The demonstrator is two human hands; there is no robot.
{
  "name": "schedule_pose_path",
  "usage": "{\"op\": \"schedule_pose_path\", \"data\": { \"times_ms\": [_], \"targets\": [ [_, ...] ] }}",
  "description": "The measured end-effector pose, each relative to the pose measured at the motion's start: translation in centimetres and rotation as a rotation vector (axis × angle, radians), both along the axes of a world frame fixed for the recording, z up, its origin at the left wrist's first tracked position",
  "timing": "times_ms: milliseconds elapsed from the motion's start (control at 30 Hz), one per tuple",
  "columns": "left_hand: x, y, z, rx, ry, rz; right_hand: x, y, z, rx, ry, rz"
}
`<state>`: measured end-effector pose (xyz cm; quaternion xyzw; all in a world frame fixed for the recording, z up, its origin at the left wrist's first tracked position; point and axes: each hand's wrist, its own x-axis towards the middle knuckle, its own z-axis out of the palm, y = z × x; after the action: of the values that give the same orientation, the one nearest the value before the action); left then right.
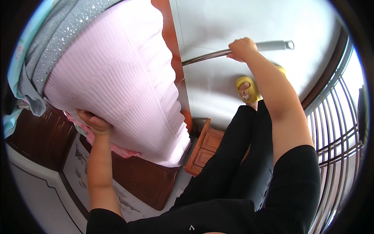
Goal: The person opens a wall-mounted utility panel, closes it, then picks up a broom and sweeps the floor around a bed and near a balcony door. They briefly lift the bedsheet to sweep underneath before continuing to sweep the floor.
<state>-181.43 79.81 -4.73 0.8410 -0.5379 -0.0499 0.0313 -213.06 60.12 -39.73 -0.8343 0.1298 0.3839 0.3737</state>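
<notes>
My right hand [243, 49] is wrapped around a metal pole with a grey plastic end [270, 45], held low over the floor. The pole's far end passes out of sight at the frilled edge of the bed, so its head is hidden. On the left, my left hand [95, 121] rests against the pale pink ribbed bedspread [117, 76], near the headboard side. Its fingers are bent, and whether they pinch the cloth is unclear. Pink floral fabric [125, 152] shows beneath the bedspread's edge.
Grey sparkly cloth [65, 46] lies across the bed. A wooden bedside cabinet [204, 146] stands close to my legs. Dark wooden headboard panels [143, 178] line the wall. One yellow slipper [247, 89] is on the pale tiled floor [213, 17]. Window bars [336, 122] rise at right.
</notes>
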Motion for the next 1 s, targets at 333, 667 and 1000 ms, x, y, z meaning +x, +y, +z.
{"op": "schedule_pose_path", "data": {
  "times_ms": [333,667,1000],
  "targets": [
    [-1.2,-0.8,0.3,0.015,0.018,0.037,-6.5,0.1,-0.7,-0.036,0.151,-0.370],
    [-2.0,-1.8,0.2,-0.007,0.019,0.010,-12.4,0.8,-0.2,-0.057,0.211,-0.695],
    [-2.3,-1.6,0.5,0.004,-0.009,0.052,-23.6,-0.3,1.3,-0.265,0.065,-0.844]
  ]
}}
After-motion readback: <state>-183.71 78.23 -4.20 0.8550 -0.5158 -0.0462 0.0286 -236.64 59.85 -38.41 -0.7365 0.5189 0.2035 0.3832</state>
